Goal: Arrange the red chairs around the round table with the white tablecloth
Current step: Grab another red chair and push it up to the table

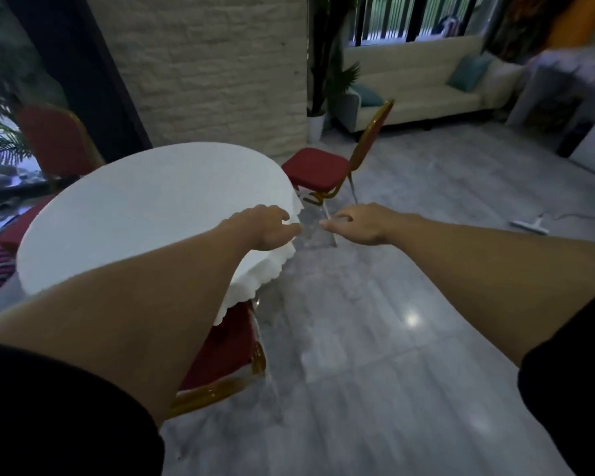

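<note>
Red chairs [315, 168] around white-clothed table [145, 214]

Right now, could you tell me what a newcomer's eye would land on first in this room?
Probably the round table with its white tablecloth, left of centre, with both bare arms stretched over its near edge, left hand and right hand empty. Next, the red chair behind the table, tipped off level.

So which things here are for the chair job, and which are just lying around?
For the job: round table with white tablecloth; red chair at the far side; red chair behind the table; red chair nearest the person.

Just lying around: sofa; teal cushions; potted plant; floor cleaner.
</note>
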